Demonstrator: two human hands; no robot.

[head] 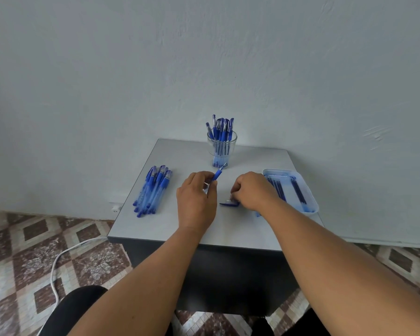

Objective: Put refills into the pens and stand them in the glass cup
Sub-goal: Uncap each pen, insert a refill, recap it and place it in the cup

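Left hand (196, 199) pinched a blue translucent pen (218, 175) by its barrel, tip slanted up toward the clear glass cup (222, 149) of capped blue pens standing at the far edge of the grey desk (228, 229). Right hand (252, 191), fingers curled, pinched a blue pen cap (229, 203) lying on the desk. Loose blue pens (152, 190) lay bundled at left; dark refills (278, 187) sat in the white plastic tray (310, 190) at right.
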